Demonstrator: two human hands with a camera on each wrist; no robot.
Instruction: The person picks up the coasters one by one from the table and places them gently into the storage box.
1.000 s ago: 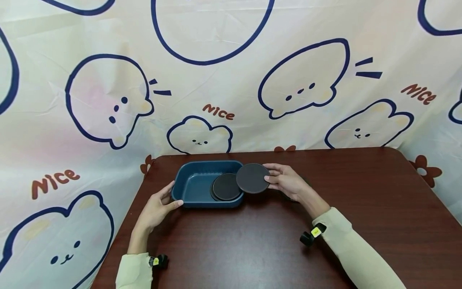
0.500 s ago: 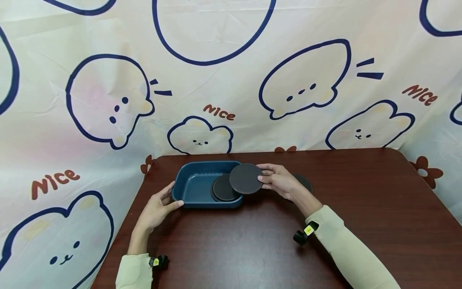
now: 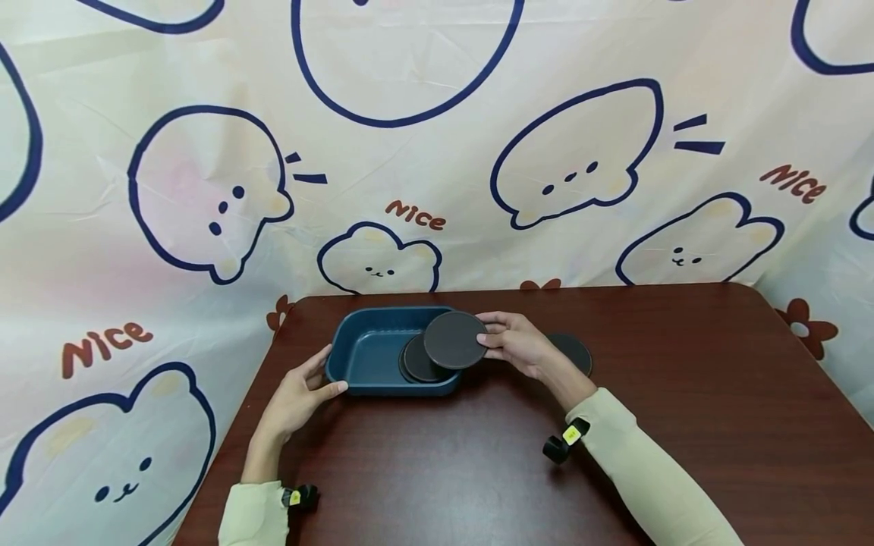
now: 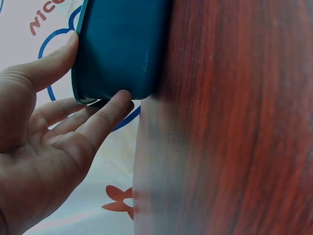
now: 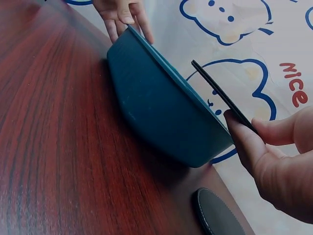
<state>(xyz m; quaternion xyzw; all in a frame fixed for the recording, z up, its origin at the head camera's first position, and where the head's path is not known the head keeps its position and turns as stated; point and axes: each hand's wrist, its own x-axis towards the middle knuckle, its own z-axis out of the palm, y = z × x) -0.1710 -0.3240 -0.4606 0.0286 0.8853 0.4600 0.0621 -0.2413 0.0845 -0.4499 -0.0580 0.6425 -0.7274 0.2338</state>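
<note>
Extending over the near stretch of a brown table (image 3: 444,470), a left sleeve (image 3: 254,516) and a right sleeve (image 3: 649,462), both pale green, each end at a wrist bearing a small black device. The table surface between the forearms runs up to the front wall of a blue box (image 3: 392,390). The left hand (image 3: 293,398) holds the box by its left end: the thumb lies on the rim at the near corner, and the fingers, slightly spread, lie round the end wall. The right hand (image 3: 522,345) pinches a dark round disc (image 3: 455,340) by its right edge, thumb on the upper face and fingers beneath, with only the disc's thickness between them. The disc is tilted above the right end of the box; the right wrist view shows it apart from the rim. Below it, partly covered, a stack of discs (image 3: 415,360) rests on the right part of the box floor, with blue floor exposed to its left; the number stacked cannot be told. A flat disc on the table (image 3: 572,353) lies right of the box, partly hidden by the right arm. A narrow strip of table separates the box from the far edge; a broader expanse extends rightward. Beyond stands a pale printed cloth (image 3: 580,45).
</note>
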